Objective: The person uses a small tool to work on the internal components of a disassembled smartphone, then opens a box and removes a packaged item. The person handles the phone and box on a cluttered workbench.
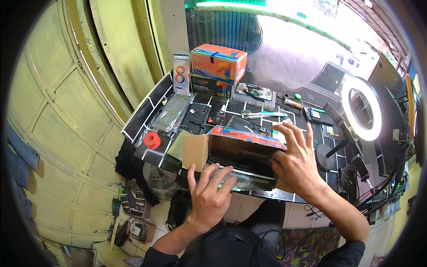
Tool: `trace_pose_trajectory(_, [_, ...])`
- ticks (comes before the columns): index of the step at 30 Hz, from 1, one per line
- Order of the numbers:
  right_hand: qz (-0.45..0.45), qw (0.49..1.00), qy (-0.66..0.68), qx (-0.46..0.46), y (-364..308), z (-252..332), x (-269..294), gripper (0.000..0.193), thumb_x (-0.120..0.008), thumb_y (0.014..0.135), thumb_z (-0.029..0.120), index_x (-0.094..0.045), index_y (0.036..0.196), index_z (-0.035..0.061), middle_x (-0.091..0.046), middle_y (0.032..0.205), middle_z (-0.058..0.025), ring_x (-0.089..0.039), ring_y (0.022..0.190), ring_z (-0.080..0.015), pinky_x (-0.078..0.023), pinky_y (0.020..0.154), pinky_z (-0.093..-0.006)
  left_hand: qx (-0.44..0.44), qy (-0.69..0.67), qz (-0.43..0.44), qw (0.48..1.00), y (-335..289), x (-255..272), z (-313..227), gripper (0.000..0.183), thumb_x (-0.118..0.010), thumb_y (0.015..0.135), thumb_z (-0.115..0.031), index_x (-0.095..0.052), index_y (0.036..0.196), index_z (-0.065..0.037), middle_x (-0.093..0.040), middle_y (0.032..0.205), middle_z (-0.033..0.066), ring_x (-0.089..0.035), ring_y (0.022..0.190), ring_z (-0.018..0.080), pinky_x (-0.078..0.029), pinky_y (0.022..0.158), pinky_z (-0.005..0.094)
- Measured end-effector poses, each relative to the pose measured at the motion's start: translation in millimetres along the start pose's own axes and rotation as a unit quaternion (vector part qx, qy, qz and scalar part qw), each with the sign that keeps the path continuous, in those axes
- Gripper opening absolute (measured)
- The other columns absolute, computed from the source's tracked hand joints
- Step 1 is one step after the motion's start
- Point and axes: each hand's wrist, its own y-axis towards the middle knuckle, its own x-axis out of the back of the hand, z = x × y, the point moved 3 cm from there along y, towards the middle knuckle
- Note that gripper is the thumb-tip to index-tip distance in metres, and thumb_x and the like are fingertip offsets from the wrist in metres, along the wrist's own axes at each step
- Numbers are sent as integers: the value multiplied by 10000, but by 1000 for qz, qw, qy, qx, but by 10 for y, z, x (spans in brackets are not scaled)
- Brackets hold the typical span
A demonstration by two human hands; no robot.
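An opened cardboard box [195, 153] with a brown end flap and a printed orange and blue side lies at the table's near edge. Inside it is a dark, glossy flat piece [249, 162] with a pale edge, perhaps a screen; its kind is unclear. Clear plastic [253, 183] shows along the near side. My left hand [210, 192] has its fingers curled over the near left edge of the box. At the right end my right hand [299, 159] pinches the box edge between thumb and bent finger, its other fingers raised.
Behind stand stacked orange and black boxes [218, 62] beside a white box [181, 73]. Phone parts [195, 118], tweezers [267, 114], a plastic bag [169, 113] and a red spool [151, 139] cover the table. A lit ring lamp [376, 109] stands right, near cables.
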Motion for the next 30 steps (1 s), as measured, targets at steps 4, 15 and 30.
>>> trace_pose_trajectory(4, [25, 999, -33, 20, 39, 98, 33, 110, -717, 745, 150, -710, 793, 51, -483, 1427, -175, -378, 1421, -345, -157, 1153, -761, -3, 8, 13, 1000, -9, -22, 20, 344, -731, 650, 29, -717, 964, -111, -687, 1248, 11, -562, 1256, 295, -270, 1110, 630])
trace_pose_trajectory(15, [59, 995, -76, 40, 129, 144, 29, 245, -749, 776, 292, -745, 829, 53, -513, 1434, -174, -374, 1430, -342, -159, 1147, -772, -5, 24, 55, 998, 34, -19, -21, 166, -734, 807, -93, -723, 973, -90, -667, 1318, 8, -528, 1318, 299, -229, 1131, 672])
trace_pose_trajectory(30, [25, 991, -128, 31, 205, 114, -33, 115, -684, 752, 136, -729, 824, 59, -569, 1307, -186, -490, 1311, -350, -228, 1132, -754, -18, 27, 39, 999, -10, -51, -28, 257, -722, 719, -3, -720, 965, -77, -671, 1338, 22, -533, 1310, 323, -227, 1141, 652])
